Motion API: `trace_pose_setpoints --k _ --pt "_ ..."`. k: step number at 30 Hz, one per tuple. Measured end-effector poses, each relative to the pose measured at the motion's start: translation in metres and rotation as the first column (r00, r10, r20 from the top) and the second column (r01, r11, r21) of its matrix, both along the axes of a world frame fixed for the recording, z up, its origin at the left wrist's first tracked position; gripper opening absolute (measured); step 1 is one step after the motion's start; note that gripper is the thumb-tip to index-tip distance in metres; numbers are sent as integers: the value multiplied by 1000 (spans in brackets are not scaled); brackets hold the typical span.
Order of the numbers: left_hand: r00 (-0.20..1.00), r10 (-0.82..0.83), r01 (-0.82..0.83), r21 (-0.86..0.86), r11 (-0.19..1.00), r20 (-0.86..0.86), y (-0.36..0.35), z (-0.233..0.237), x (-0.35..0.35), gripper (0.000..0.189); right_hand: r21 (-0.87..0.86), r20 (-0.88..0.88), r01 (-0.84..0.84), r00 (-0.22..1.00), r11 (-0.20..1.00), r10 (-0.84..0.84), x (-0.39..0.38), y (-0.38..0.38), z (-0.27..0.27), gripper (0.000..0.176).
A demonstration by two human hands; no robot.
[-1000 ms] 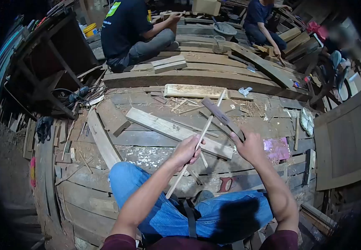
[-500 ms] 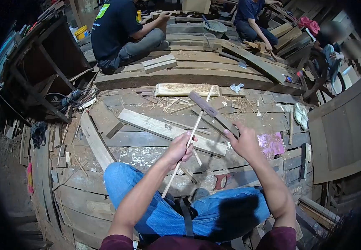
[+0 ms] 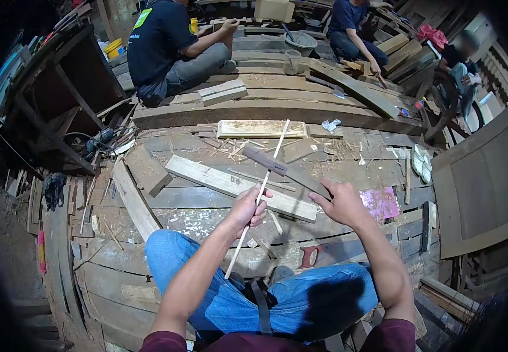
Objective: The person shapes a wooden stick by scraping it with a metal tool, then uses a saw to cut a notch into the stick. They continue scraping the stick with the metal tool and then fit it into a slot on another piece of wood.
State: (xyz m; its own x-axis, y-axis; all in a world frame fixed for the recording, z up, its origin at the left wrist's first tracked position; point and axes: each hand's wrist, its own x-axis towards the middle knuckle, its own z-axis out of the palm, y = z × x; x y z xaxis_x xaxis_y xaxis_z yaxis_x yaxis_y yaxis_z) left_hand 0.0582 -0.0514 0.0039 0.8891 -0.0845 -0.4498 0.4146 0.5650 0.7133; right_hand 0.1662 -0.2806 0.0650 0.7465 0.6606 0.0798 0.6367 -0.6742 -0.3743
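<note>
My left hand [image 3: 249,210] is closed round a thin pale wooden stick [image 3: 274,157], which slants up and away from my lap. My right hand [image 3: 342,202] grips the near end of a flat dark tool [image 3: 301,178], like a try square or bevel. The tool's thicker brown stock [image 3: 264,160] crosses the upper part of the stick. Below both hands a pale wooden beam [image 3: 207,176] lies on the plank floor. A saw with a red handle [image 3: 311,256] rests just beyond my knees.
Another pale board [image 3: 133,199] and a brown block [image 3: 142,167] lie at left. A short pale board [image 3: 262,129] sits ahead. Two people sit on the raised slats [image 3: 277,111], a third farther right. A pink sheet [image 3: 380,202] and a panelled door [image 3: 483,182] are at right.
The dark tool has swung left and lies flatter across the stick, with my right hand turned along with it. My left hand and the stick have shifted slightly left.
</note>
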Motion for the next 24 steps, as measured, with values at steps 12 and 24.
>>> trace_pose_setpoints --k 12,24 --pt "998 -52 51 64 997 19 1 -2 -4 37 -39 -125 198 972 979 -202 7 -8 12 47" --pt "990 -136 134 56 989 30 1 -6 0 38 -49 -86 286 953 957 -289 13 -15 17 47"
